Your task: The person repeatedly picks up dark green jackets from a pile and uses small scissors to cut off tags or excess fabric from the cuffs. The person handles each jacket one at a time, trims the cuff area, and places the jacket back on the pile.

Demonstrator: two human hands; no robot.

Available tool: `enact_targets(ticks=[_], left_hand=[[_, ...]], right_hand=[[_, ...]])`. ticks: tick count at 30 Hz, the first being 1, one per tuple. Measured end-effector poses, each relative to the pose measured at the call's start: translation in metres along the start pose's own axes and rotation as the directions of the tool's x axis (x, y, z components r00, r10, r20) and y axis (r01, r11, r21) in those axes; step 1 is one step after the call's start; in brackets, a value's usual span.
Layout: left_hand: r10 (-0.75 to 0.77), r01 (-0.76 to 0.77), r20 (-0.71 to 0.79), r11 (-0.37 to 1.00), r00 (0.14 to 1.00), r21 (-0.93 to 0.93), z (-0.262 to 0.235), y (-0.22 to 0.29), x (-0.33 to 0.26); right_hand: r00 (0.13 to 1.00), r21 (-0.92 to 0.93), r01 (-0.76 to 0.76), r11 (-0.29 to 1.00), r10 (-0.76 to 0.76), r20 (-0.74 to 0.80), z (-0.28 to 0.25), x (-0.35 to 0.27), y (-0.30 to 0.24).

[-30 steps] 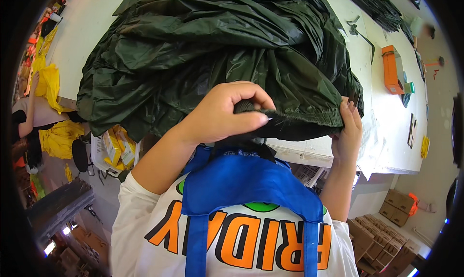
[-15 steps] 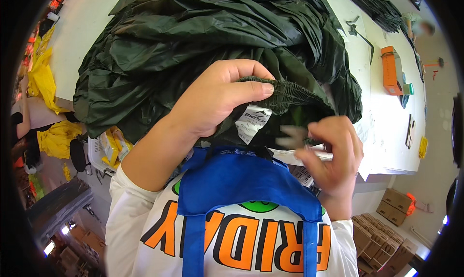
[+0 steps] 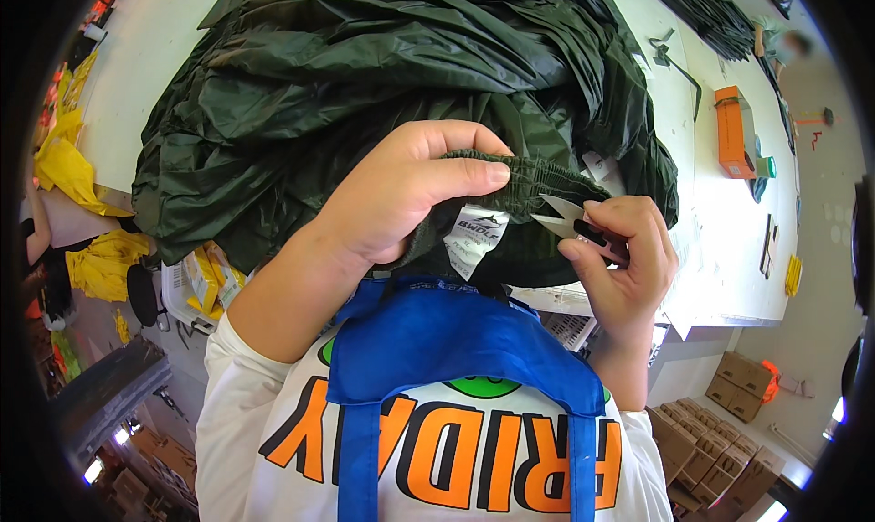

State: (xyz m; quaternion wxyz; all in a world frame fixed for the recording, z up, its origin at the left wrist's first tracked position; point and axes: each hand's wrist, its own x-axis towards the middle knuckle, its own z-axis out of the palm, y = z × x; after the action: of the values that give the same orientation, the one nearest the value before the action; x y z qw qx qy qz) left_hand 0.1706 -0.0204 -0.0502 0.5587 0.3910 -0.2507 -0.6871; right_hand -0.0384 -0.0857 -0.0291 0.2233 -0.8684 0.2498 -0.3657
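My left hand (image 3: 415, 180) pinches the gathered elastic waistband (image 3: 547, 185) of a dark green garment between thumb and fingers. A white label (image 3: 476, 239) hangs from the inside of that band, just below the thumb. In my right hand (image 3: 629, 258) is a small pair of thread snips (image 3: 583, 228), gripped between thumb and fingers. Its two blades are spread and point left at the waistband, close to its edge. Whether they touch the fabric I cannot tell. Behind both hands a large heap of shiny dark green garments (image 3: 365, 66) lies on the white table.
An orange box (image 3: 732, 132) stands on the white table (image 3: 702, 239) to the right, beside a green-ended roll (image 3: 766, 167). Yellow garments (image 3: 105, 262) lie at the left near a white basket (image 3: 182, 294). Cardboard boxes (image 3: 711, 449) are stacked at lower right. Another person (image 3: 775, 43) is at far right.
My right hand has risen slightly, bringing the snips up beside the waistband; they were blurred and lower before. My left hand keeps its hold on the band.
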Motion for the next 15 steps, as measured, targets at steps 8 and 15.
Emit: enact_targets(ticks=[8, 15], left_hand=[[-0.046, 0.048, 0.02, 0.984, 0.999, -0.171, -0.0039, -0.0028, 0.0014], [-0.048, 0.049, 0.011, 0.989, 0.999, -0.14, 0.0002, -0.0021, -0.0002]], right_hand=[[1.0, 0.076, -0.007, 0.997, 0.005, 0.022, -0.0015, -0.0062, 0.0013], [0.998, 0.07, -0.056, 0.996, 0.057, -0.006, 0.006, -0.0032, -0.0005]])
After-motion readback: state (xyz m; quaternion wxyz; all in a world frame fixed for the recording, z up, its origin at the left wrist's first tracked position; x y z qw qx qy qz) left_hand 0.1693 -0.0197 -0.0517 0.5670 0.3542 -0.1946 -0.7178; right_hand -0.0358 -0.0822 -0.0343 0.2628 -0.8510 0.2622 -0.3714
